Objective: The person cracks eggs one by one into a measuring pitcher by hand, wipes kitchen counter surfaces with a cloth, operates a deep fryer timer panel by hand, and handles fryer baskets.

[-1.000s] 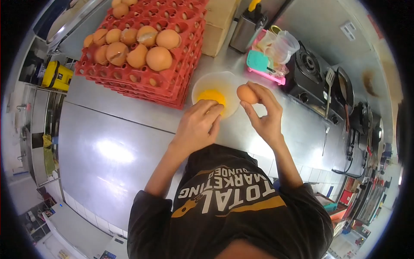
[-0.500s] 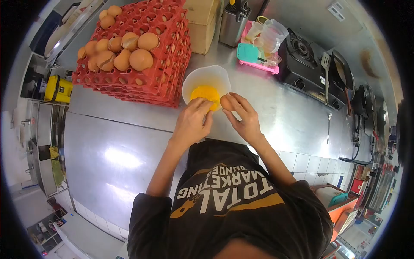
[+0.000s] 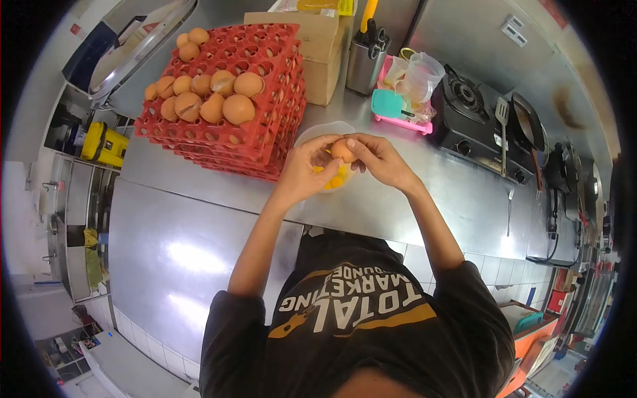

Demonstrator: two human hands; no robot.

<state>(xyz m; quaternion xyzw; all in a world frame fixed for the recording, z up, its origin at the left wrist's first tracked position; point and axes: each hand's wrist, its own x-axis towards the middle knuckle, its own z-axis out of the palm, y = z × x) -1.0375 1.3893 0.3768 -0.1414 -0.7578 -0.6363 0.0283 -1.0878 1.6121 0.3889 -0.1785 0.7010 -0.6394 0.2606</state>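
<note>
A brown egg (image 3: pixel 343 150) is held above a translucent white bowl (image 3: pixel 325 129) with yellow yolk (image 3: pixel 335 180) inside. My left hand (image 3: pixel 305 169) has its fingers on the egg's left side. On the other side, my right hand (image 3: pixel 385 161) grips the same egg between thumb and fingers. The hands hide part of the bowl. To the left stands a stack of red egg trays (image 3: pixel 279 126), with several brown eggs (image 3: pixel 239 109) and cracked shells (image 3: pixel 188 106) on top.
Behind the bowl are a cardboard box (image 3: pixel 318 60) and a metal knife holder (image 3: pixel 365 63). A pink basket (image 3: pixel 405 121) with plastic cups sits beside a black gas stove (image 3: pixel 464 119). Further right lie a spatula (image 3: pixel 502 132) and a fork (image 3: pixel 510 212).
My right hand has brought the egg left over the bowl. My left hand has risen from the yolk to the egg, and both hands now hold it.
</note>
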